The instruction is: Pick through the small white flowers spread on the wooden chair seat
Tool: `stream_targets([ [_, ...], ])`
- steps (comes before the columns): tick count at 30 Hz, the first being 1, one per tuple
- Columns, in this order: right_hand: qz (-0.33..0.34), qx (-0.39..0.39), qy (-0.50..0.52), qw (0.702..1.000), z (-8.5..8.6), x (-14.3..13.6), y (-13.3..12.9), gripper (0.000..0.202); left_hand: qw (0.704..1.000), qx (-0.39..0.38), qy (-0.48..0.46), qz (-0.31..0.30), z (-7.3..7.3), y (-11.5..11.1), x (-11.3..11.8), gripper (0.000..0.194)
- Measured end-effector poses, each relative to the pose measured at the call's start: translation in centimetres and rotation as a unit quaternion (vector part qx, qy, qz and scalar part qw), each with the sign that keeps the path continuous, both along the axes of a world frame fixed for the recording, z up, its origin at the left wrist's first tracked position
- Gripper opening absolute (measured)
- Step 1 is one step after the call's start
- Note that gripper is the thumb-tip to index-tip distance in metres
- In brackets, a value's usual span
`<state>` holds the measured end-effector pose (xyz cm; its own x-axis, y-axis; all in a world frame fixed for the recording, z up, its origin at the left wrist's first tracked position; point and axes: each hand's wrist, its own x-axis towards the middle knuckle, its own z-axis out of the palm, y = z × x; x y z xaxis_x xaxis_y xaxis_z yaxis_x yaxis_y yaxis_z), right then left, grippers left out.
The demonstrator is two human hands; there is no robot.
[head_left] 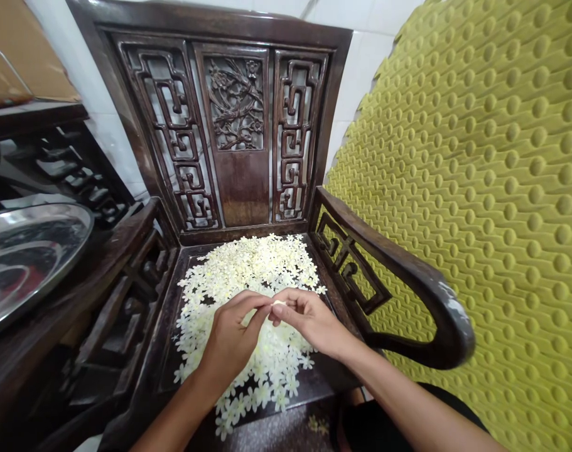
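Many small white flowers [252, 263] with pale yellow centres lie spread over the dark wooden chair seat [166, 351]. Above the middle of them, my left hand [233, 333] and my right hand [309, 317] meet at the fingertips. The right thumb and fingers pinch a small whitish piece [279, 303], which looks like part of a flower. My left thumb and forefinger are pressed together right beside it; what they hold, if anything, is too small to tell.
A carved chair back [244, 182] rises behind the flowers, with armrests [389, 251] on both sides. On the left is a round metal tray [36, 251]. A yellow bumpy mat [493, 188] stands on the right. Some flowers [318, 425] lie below the seat's front edge.
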<state>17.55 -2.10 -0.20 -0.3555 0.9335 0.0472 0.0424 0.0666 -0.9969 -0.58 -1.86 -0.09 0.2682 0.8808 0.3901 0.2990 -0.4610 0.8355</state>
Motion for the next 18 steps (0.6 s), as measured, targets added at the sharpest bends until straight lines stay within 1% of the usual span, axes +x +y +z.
stream_targets([
  [1,-0.001,0.002,-0.007,1.000,0.0,0.0,-0.1,0.033,1.000,-0.004,0.001,0.007,-0.1,0.1,0.0,0.014],
  [3,-0.015,0.032,-0.055,0.998,0.2,0.0,-0.3,0.030,1.000,-0.023,-0.002,0.014,-0.3,0.1,0.0,0.013],
  [6,-0.039,0.114,-0.160,0.980,0.8,-0.1,-0.7,0.029,0.993,-0.102,-0.059,0.006,-0.6,0.2,0.1,0.013],
  [9,-0.043,0.185,-0.225,0.956,1.2,-0.3,-1.0,0.031,0.966,-0.215,-0.140,-0.030,-0.6,0.2,0.3,0.016],
  [11,-0.058,0.212,-0.251,0.943,1.2,-0.4,-1.1,0.035,0.943,-0.273,-0.180,-0.054,-0.3,0.1,0.5,0.019],
  [13,-0.080,0.214,-0.262,0.938,1.1,-0.5,-1.1,0.039,0.926,-0.308,-0.208,-0.066,0.0,-0.1,0.8,0.020],
  [14,-0.089,0.205,-0.257,0.940,0.9,-0.6,-1.1,0.041,0.922,-0.318,-0.212,-0.068,0.2,-0.2,0.9,0.020],
  [16,-0.094,0.164,-0.221,0.957,0.6,-0.7,-1.1,0.045,0.924,-0.315,-0.206,-0.065,0.3,-0.4,1.1,0.019],
  [18,-0.094,0.098,-0.161,0.978,0.0,-0.8,-0.9,0.051,0.939,-0.289,-0.180,-0.052,0.3,-0.6,1.3,0.016],
])
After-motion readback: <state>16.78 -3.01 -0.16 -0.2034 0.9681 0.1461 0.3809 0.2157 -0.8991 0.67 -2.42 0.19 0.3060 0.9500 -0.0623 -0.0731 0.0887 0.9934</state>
